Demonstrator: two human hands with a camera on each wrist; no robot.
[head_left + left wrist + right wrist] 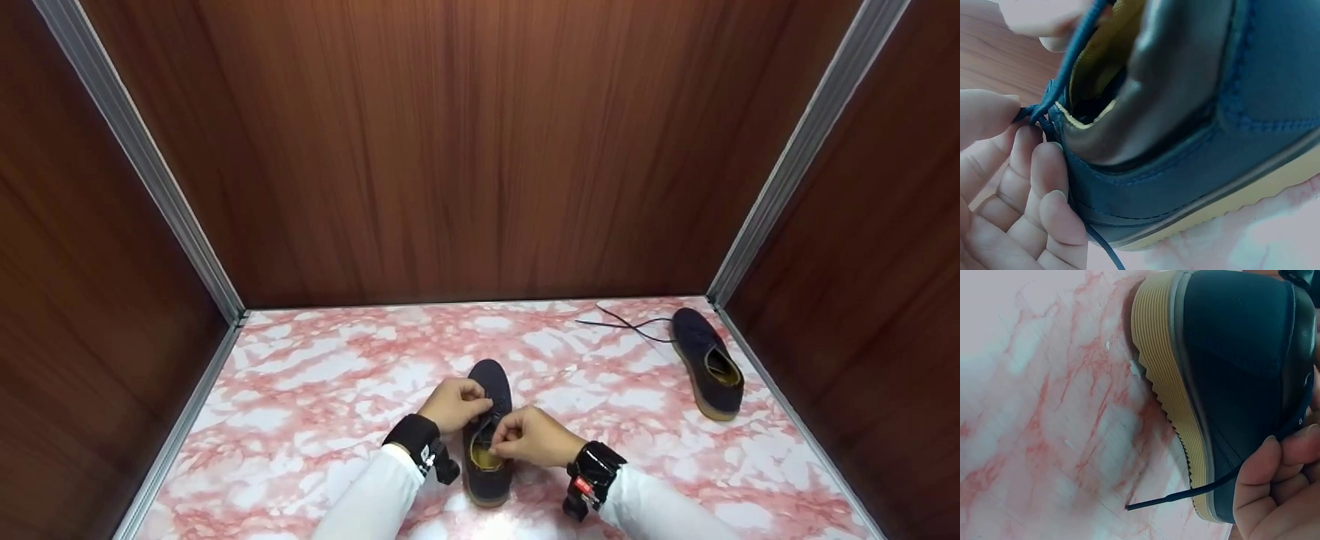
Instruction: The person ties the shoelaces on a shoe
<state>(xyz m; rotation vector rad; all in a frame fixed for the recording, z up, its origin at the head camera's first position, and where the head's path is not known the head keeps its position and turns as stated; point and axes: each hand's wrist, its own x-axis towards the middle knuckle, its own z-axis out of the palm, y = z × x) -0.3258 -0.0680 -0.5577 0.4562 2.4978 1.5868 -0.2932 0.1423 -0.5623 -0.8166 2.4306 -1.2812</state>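
Your left hand (pixel 454 405) and right hand (pixel 538 439) pinch thin blue laces (pixel 1207 488) on the navy, yellow-lined shoe (pixel 480 435), near centre. Red right-wrist label (pixel 583 486) unreadable. Matching shoe (pixel 701 360) far right, by grey metal edge (pixel 813 444); pink-marbled surface (pixel 600 390) between.

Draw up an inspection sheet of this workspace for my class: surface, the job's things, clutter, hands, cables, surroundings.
Surface: a red-and-white marbled tabletop.
Job's things: a dark shoe upright, toe away from the person, with its lace in the hands; a second shoe upright at the right, with its loose laces spread on the tabletop.
Clutter: nothing seen.
Hands: the left hand pinches the lace; the right hand pinches it too, a free end hanging past the fingers. Each wrist wears a black band.
Cables: nothing seen.
Surroundings: brown wood-grain panels, grey strips at the corners.
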